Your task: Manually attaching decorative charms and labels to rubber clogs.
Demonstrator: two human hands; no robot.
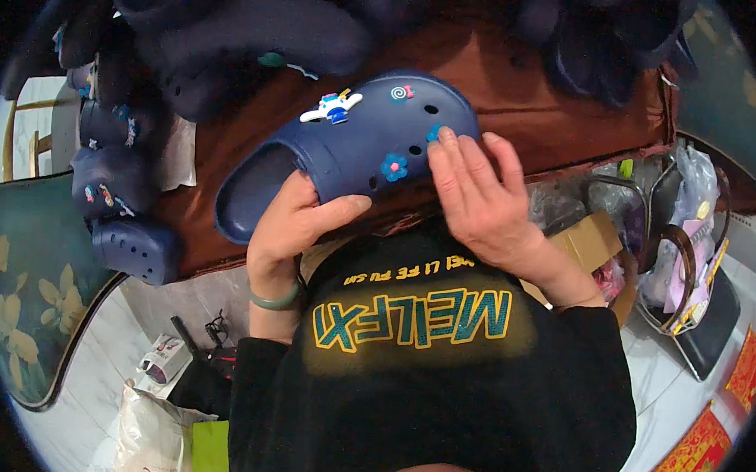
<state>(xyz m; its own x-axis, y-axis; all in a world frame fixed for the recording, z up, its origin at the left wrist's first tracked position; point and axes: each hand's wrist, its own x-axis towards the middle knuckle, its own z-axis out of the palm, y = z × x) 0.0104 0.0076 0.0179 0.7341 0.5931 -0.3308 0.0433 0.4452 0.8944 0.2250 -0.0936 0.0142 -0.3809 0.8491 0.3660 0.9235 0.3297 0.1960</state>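
A navy blue clog [349, 139] with round holes lies over the table's near edge, toe pointing right. My left hand [297, 218] grips it, fingers inside the foot opening and thumb along the outer side. With fingertips bunched together, my right hand [480, 190] presses on a small blue charm [433, 134] near the toe; the fingers partly cover it. Elsewhere on the upper sit a blue flower charm [393, 167] with a pink centre, a white winged character charm [332, 108] and a swirl candy charm [401, 92].
The table [574, 135] has a brown cover. Several navy clogs with charms [113, 181] line its left side, and more clogs [610, 51] stand at the back. An open cardboard box [589, 245] and a handled bag [684, 263] are at lower right. A padded chair back [24, 292] stands left.
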